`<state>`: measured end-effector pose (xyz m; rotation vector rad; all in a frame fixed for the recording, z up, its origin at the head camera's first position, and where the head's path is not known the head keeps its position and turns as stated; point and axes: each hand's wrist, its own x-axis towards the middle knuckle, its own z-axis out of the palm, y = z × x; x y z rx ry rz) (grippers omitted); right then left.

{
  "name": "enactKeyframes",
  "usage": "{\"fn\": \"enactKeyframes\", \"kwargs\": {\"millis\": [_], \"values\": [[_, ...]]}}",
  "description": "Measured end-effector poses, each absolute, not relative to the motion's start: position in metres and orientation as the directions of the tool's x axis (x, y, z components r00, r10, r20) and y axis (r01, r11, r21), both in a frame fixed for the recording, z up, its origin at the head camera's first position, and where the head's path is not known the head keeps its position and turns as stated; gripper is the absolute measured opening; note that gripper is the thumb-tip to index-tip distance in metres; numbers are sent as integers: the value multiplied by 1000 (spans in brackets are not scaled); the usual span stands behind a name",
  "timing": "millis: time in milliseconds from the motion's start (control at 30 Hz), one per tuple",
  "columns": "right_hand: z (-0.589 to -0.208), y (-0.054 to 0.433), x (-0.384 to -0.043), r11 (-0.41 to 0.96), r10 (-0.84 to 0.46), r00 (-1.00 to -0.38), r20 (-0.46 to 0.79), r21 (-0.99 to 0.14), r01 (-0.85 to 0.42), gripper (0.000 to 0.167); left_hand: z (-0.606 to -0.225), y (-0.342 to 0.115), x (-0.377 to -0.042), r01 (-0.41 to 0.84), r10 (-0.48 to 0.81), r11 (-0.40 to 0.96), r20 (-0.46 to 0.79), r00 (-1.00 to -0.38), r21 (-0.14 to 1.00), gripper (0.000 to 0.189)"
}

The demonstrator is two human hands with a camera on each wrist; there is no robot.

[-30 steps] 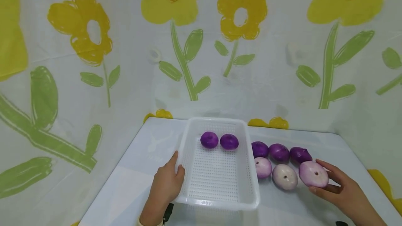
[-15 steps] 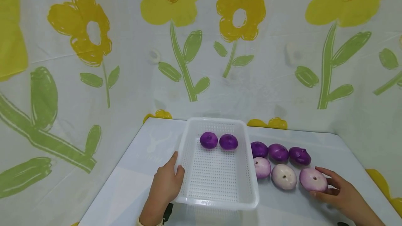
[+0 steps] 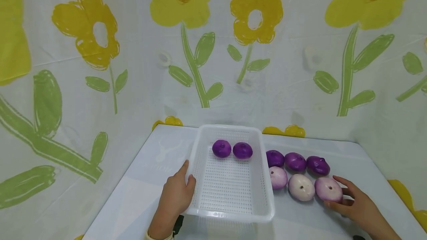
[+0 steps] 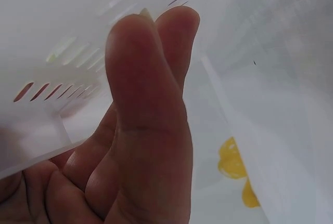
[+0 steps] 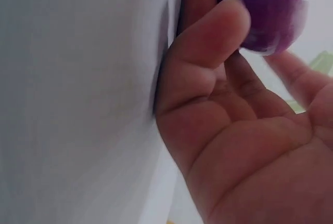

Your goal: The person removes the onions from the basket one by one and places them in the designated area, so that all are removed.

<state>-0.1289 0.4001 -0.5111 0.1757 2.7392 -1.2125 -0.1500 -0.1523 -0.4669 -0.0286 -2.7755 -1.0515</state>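
My left hand (image 3: 178, 192) grips the left side of a white perforated plastic basket (image 3: 230, 216), index finger straight along the rim. In the left wrist view its thumb (image 4: 148, 89) stands upright beside the slotted wall, other fingers curled. Two purple onions (image 3: 221, 149) sit inside the basket at the far end. My right hand (image 3: 357, 205) holds a pale pink-purple onion (image 3: 328, 189) low at the table, thumb in front and fingers behind. Its root end faces me. The right wrist view shows curled fingers against the purple onion (image 5: 270, 11).
Right of the basket, a whitish onion (image 3: 301, 187) and a pale pink one (image 3: 278, 177) line up beside the held onion. Behind them stand three dark purple onions (image 3: 295, 162). A flower-printed cloth (image 3: 283, 84) surrounds the white table (image 3: 140, 173).
My right hand has lowered the pale onion toward the table and shifted it slightly left, close to the whitish onion. The left hand and the basket have stayed in place.
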Motion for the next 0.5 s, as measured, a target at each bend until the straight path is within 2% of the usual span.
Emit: {"fn": "enactKeyframes", "kwargs": {"millis": [500], "values": [[-511,394,-129,710,66,-986,-151,-687,152,108,-468,-152,-150,68,-50,754,160,-986,654,58]]}}
